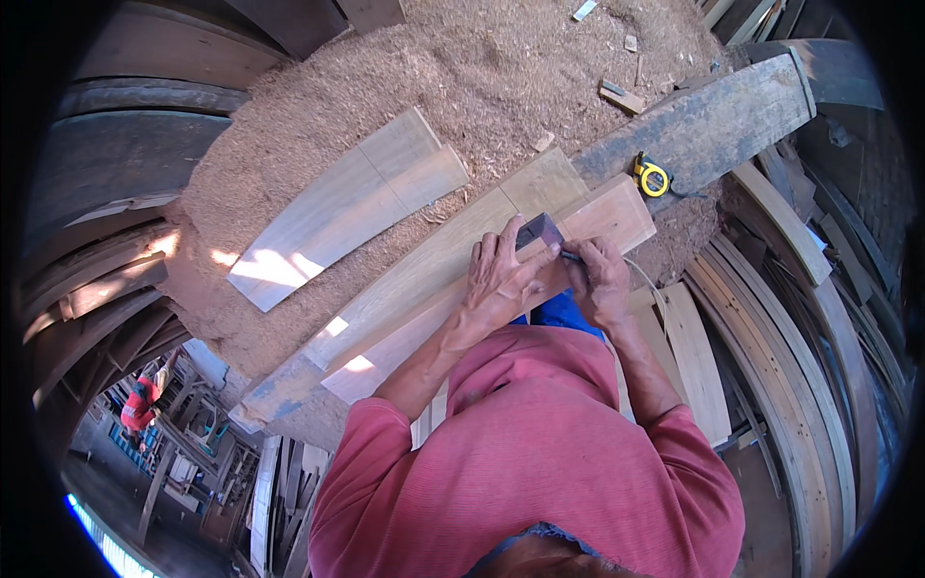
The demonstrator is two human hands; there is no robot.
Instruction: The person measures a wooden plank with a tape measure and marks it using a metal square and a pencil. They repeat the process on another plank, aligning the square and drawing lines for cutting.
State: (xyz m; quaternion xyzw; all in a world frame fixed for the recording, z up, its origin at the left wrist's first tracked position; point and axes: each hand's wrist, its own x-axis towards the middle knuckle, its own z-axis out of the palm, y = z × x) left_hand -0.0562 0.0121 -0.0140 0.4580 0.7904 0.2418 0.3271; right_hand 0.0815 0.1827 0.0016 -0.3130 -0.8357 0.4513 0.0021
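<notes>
My left hand (496, 284) rests over a wooden board (621, 217), its fingers and thumb around a small dark rectangular block (540, 231). Close beside it, my right hand (599, 279) pinches a thin, dark, pencil-like stick (571, 256), its tip near the block. A second pale board (540, 188) lies alongside the first, on its far side. Both boards rest on a long grey plank (708, 125). On that plank, just past the right end of the boards, sits a yellow and black tape measure (652, 177).
Wood shavings (462, 67) cover the ground beyond the plank. Two cut boards (352, 207) with a line across them lie there at the left. Curved timbers (780, 347) are stacked at right, dark planks (145, 154) at left. Someone in red (142, 400) is far off.
</notes>
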